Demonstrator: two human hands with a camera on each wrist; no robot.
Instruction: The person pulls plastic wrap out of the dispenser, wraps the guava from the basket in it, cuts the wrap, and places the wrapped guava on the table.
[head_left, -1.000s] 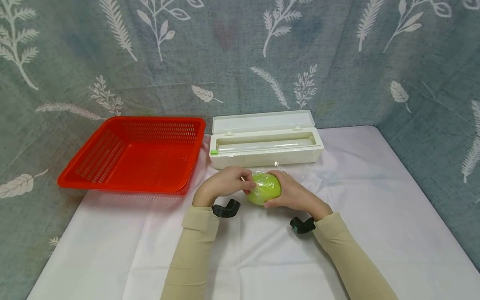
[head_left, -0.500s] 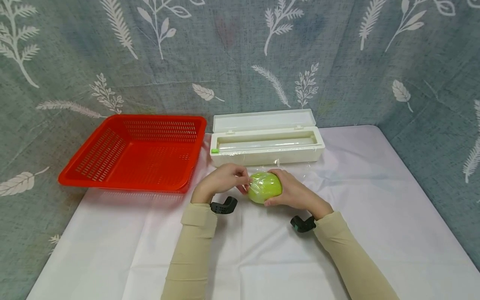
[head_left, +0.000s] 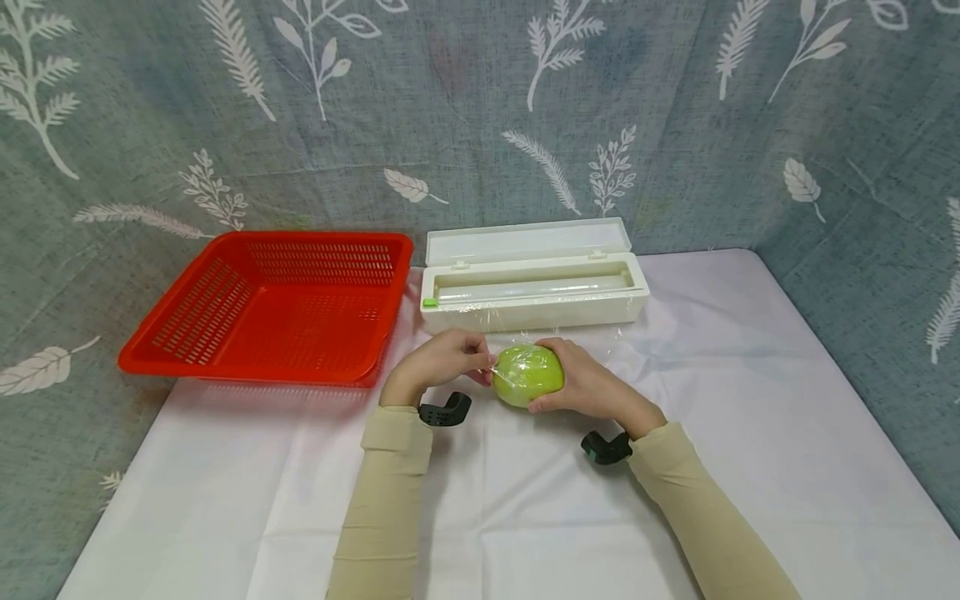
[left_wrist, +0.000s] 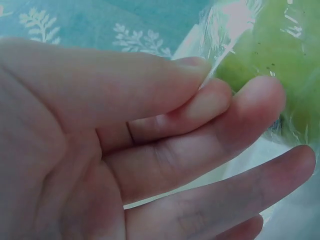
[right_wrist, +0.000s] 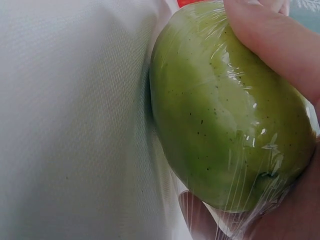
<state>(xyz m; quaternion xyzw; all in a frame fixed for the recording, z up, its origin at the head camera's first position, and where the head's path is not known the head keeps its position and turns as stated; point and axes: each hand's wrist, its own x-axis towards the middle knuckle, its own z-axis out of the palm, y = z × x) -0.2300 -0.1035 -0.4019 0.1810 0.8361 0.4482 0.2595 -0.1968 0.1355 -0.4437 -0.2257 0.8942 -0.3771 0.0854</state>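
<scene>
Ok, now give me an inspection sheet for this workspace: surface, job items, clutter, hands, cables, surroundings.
Surface: white cloth, lightly creased.
Job items: green fruit with clear film over it; white box behind it, lid open, roll inside.
Clutter: no loose scraps seen; red basket stands left of the box, untouched by the hands.
Hands: left hand pinches the film beside the fruit; right hand grips the fruit.
Cables: nothing seen.
Surroundings: grey-blue fabric with white leaf prints behind.
</scene>
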